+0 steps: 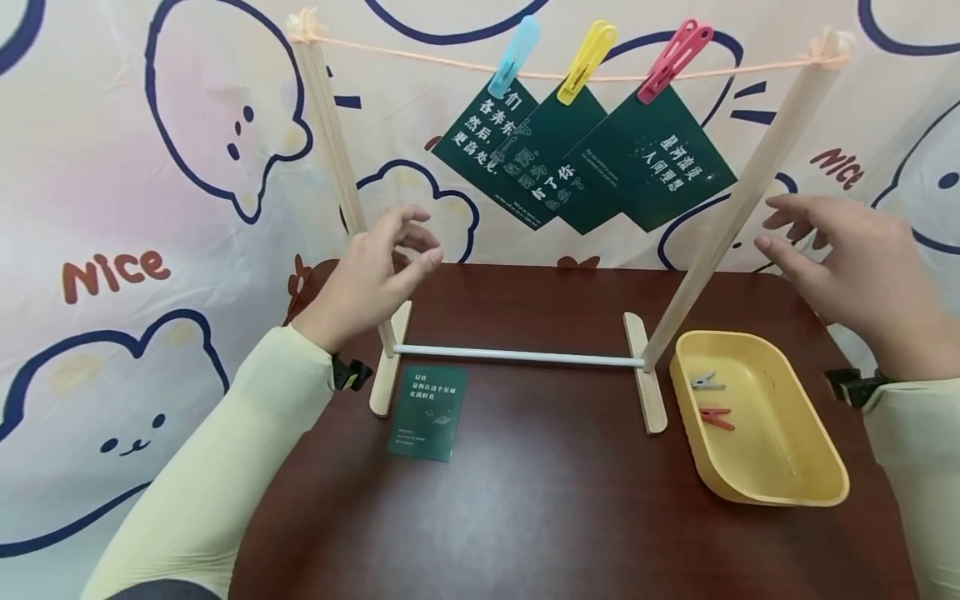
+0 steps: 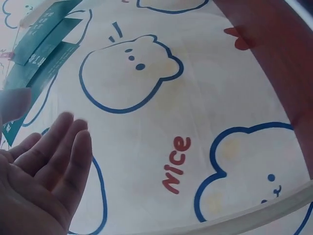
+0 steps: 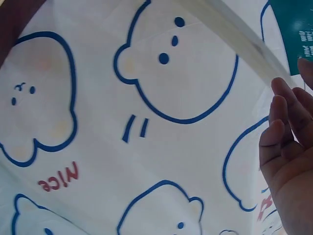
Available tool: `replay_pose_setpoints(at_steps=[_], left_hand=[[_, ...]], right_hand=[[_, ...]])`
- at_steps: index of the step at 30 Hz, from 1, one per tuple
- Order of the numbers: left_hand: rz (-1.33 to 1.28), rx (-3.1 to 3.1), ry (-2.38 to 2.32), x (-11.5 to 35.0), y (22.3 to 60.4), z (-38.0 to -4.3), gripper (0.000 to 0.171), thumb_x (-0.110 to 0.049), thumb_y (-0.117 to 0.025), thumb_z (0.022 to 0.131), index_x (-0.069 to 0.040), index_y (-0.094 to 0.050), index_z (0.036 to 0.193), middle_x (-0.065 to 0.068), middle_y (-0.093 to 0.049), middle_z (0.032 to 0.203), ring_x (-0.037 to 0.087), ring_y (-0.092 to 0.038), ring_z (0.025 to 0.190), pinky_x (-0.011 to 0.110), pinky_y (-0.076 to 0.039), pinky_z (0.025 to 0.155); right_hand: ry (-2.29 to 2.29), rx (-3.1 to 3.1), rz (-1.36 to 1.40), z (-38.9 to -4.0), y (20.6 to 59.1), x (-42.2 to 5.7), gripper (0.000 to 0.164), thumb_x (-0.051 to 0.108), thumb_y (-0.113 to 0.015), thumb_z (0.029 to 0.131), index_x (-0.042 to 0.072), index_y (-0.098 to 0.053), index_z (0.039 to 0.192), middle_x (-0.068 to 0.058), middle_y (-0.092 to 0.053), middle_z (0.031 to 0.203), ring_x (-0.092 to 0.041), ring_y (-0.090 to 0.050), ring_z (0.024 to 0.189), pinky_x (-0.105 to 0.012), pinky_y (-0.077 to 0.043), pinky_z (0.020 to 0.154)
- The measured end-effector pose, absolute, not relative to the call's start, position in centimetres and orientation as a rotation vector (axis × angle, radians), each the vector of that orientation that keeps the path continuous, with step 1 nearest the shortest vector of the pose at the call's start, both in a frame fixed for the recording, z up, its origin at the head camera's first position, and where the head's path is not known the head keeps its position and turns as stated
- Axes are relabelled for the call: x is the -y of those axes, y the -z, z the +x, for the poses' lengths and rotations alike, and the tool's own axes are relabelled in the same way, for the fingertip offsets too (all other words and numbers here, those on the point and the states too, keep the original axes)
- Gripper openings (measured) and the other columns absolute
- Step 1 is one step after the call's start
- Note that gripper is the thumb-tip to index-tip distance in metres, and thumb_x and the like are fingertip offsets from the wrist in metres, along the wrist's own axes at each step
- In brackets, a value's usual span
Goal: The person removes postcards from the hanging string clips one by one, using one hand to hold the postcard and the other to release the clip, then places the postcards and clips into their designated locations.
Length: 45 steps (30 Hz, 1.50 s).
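Note:
Near the left post [image 1: 333, 150] of a wooden rack, my left hand [image 1: 378, 271] hovers with loosely bent fingers and nothing in it. My right hand [image 1: 855, 275] is in the air outside the right post [image 1: 738, 217], also holding nothing. A string [image 1: 420, 57] runs between the post tops. Three overlapping dark green cards hang tilted from it: the left one under a blue clothespin [image 1: 514, 57], the middle one under a yellow clothespin [image 1: 587, 62], the right card [image 1: 637, 179] under a pink clothespin [image 1: 675, 61]. Another green card [image 1: 427, 412] lies on the table.
A yellow basket [image 1: 772, 442] stands at the right of the brown table [image 1: 540, 500], with a grey clothespin [image 1: 707, 382] and a red clothespin [image 1: 717, 417] inside. A white rod [image 1: 517, 356] joins the rack's feet. Behind hangs a cartoon-printed cloth [image 1: 217, 275].

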<state>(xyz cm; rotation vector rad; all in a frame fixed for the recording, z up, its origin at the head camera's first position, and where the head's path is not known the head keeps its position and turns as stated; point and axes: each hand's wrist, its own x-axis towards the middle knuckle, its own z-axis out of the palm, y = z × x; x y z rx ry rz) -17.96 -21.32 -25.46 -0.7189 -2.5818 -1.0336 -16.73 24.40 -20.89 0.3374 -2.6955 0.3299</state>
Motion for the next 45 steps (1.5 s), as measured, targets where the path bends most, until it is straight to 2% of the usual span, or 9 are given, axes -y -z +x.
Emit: replay_pose_setpoints(at_steps=[6,17,20,24,29,32,36,41,45], left_hand=[[-0.735,2.541,1.000,20.6,23.9,-18.8,0.047,-0.035,-0.058,0.098,-0.008,-0.044,0.135,0.004,-0.063,0.118,0.015,-0.062,0.101,0.032,-0.050,0.087],[-0.719,2.603,0.863,20.1,22.9,-19.4,0.051,-0.037,-0.057,0.098,-0.008,-0.042,0.138,0.005,-0.061,0.119,0.016,-0.057,0.110,0.034,-0.049,0.089],[-0.705,2.646,0.805,20.1,22.5,-19.4,0.053,-0.039,-0.056,0.098,-0.008,-0.041,0.139,0.006,-0.061,0.120,0.017,-0.058,0.109,0.035,-0.050,0.090],[-0.678,2.670,0.779,19.9,21.8,-19.6,0.055,-0.044,-0.055,0.098,-0.008,-0.042,0.138,0.005,-0.062,0.118,0.016,-0.059,0.107,0.034,-0.049,0.090],[-0.654,2.692,0.753,19.6,21.3,-19.9,0.058,-0.048,-0.054,0.097,-0.009,-0.044,0.138,0.005,-0.062,0.116,0.016,-0.059,0.106,0.035,-0.048,0.090],[-0.658,2.679,0.745,19.6,21.0,-20.0,0.057,-0.048,-0.055,0.097,-0.009,-0.044,0.138,0.005,-0.063,0.116,0.016,-0.059,0.105,0.036,-0.047,0.091],[-0.634,2.685,0.762,19.7,20.8,-20.0,0.060,-0.048,-0.055,0.097,-0.009,-0.043,0.141,0.004,-0.063,0.117,0.016,-0.059,0.106,0.035,-0.047,0.091],[-0.608,2.676,0.777,19.5,20.5,-19.9,0.062,-0.049,-0.054,0.097,-0.006,-0.042,0.141,0.003,-0.065,0.116,0.016,-0.060,0.105,0.034,-0.048,0.089],[-0.598,2.650,0.778,19.1,20.1,-20.1,0.063,-0.052,-0.052,0.097,-0.006,-0.042,0.139,0.002,-0.066,0.115,0.014,-0.061,0.102,0.032,-0.049,0.087]], right_hand=[[-0.348,2.583,0.383,-16.6,19.5,-23.4,0.049,0.021,-0.062,0.097,0.005,-0.049,0.141,-0.028,-0.059,0.119,-0.044,-0.051,0.100,-0.063,-0.045,0.085],[-0.313,2.500,0.505,-17.1,17.6,-21.0,0.045,0.021,-0.062,0.097,0.004,-0.053,0.137,-0.025,-0.061,0.116,-0.040,-0.052,0.097,-0.060,-0.047,0.082],[-0.301,2.473,0.544,-17.1,17.0,-20.5,0.044,0.020,-0.062,0.097,0.003,-0.053,0.136,-0.024,-0.062,0.115,-0.040,-0.055,0.096,-0.047,-0.048,0.086],[-0.288,2.426,0.587,-17.1,16.1,-19.9,0.046,0.018,-0.064,0.096,0.003,-0.053,0.137,-0.024,-0.063,0.116,-0.040,-0.055,0.093,-0.030,-0.040,0.085],[-0.268,2.404,0.614,-16.9,15.0,-19.1,0.046,0.020,-0.063,0.096,0.007,-0.053,0.138,-0.023,-0.062,0.118,-0.039,-0.055,0.094,-0.045,-0.048,0.089],[-0.252,2.380,0.631,-16.8,14.4,-18.6,0.046,0.018,-0.066,0.094,0.006,-0.054,0.137,-0.023,-0.062,0.117,-0.039,-0.056,0.092,-0.035,-0.048,0.084],[-0.248,2.362,0.663,-16.8,13.8,-17.6,0.049,0.013,-0.070,0.091,0.004,-0.054,0.137,-0.024,-0.062,0.117,-0.039,-0.056,0.093,-0.022,-0.038,0.079],[-0.270,2.349,0.705,-16.8,13.3,-16.4,0.048,0.011,-0.070,0.091,0.002,-0.055,0.136,-0.024,-0.060,0.117,-0.038,-0.053,0.097,-0.023,-0.038,0.087],[-0.260,2.325,0.727,-16.9,12.7,-15.5,0.045,0.013,-0.068,0.092,0.001,-0.055,0.134,-0.023,-0.059,0.121,-0.037,-0.052,0.101,-0.033,-0.042,0.091]])
